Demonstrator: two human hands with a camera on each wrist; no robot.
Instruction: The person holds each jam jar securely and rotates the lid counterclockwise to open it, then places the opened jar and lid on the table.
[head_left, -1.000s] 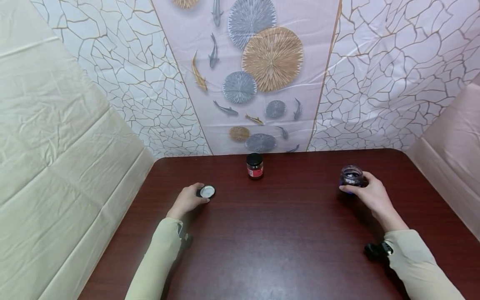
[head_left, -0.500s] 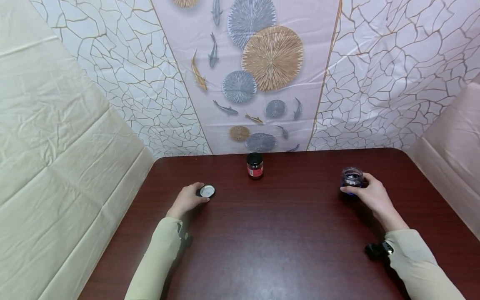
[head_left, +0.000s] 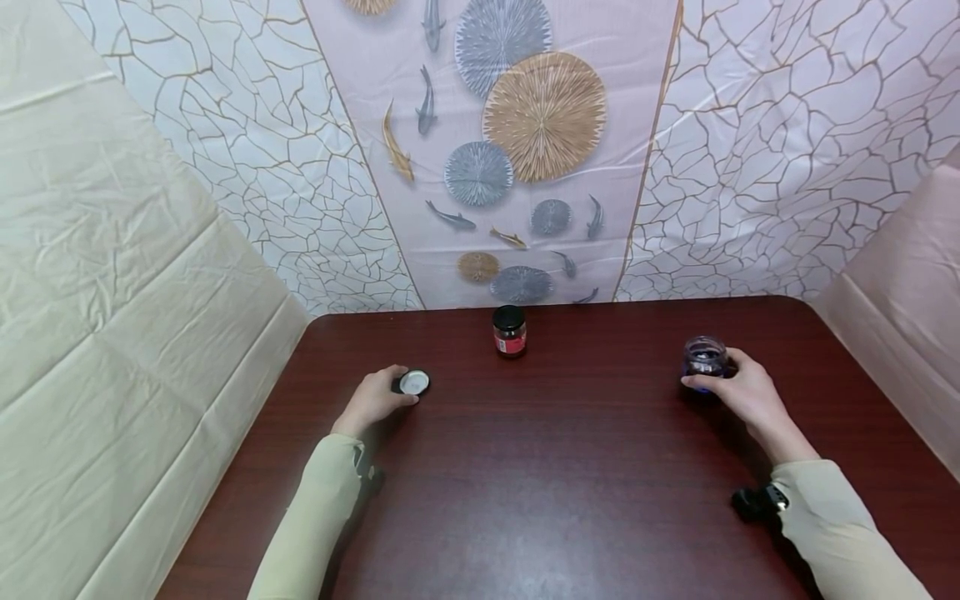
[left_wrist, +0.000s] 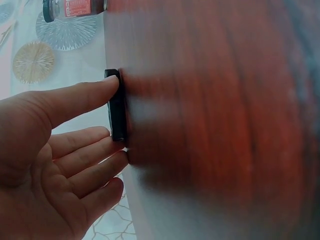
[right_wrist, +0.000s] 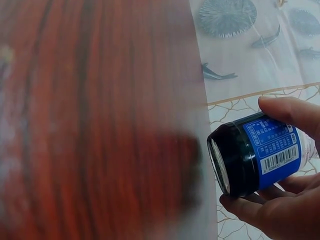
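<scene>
At the left of the table my left hand [head_left: 373, 402] pinches a round black jar lid [head_left: 415, 383] by its edge, its pale inner side facing up. The left wrist view has this lid [left_wrist: 117, 112] edge-on at the tabletop, thumb on one side and fingers on the other. Over on the right, my right hand [head_left: 744, 393] grips an uncapped glass jar [head_left: 703, 354], mouth up, with dark contents. A blue label with a barcode shows on that jar [right_wrist: 275, 145] in the right wrist view, where a narrow gap separates its base from the table.
A second jar [head_left: 510, 333], with a black lid and red label, stands near the back edge of the dark red-brown wooden table [head_left: 525, 467]. Behind rises a patterned cloth [head_left: 480, 233]. Plain cloth [head_left: 150, 333] hangs along the left side.
My right hand has lowered the open jar very slightly and drawn it a touch to the right. The left hand and the lid have stayed in place.
</scene>
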